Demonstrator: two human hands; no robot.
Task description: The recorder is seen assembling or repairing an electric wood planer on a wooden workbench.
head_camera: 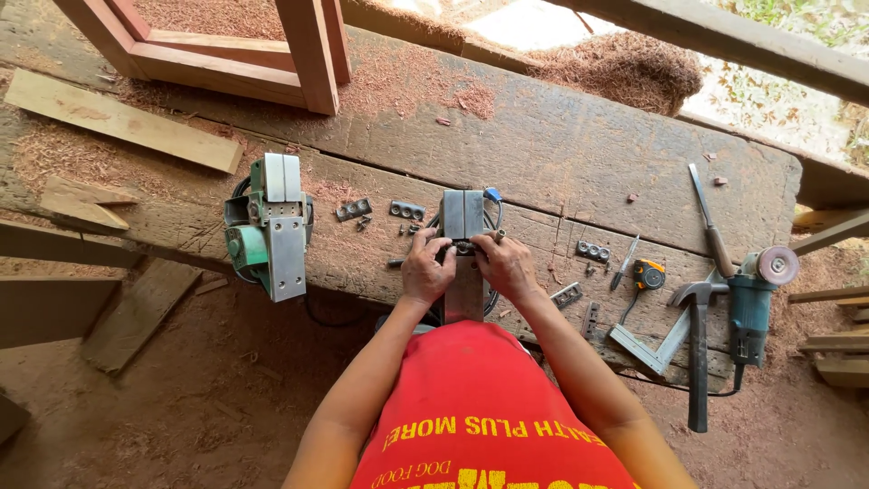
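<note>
We had both hands on the upturned grey planer (463,237) at the table's (579,154) near edge — left hand (425,270) and right hand (507,266) curled, fingertips pinching at its middle slot. A second, green planer (269,226) lay well apart to the left — small metal clamp plates (407,210) between them.

no packages, labels, signs, screens

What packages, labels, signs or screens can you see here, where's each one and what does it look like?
No packages, signs or screens.
Shirt print: yellow lettering on the person's red shirt, bottom centre.
Tape measure: small yellow and black case on the wooden bench, right of the right hand; any label too small to tell.
</note>
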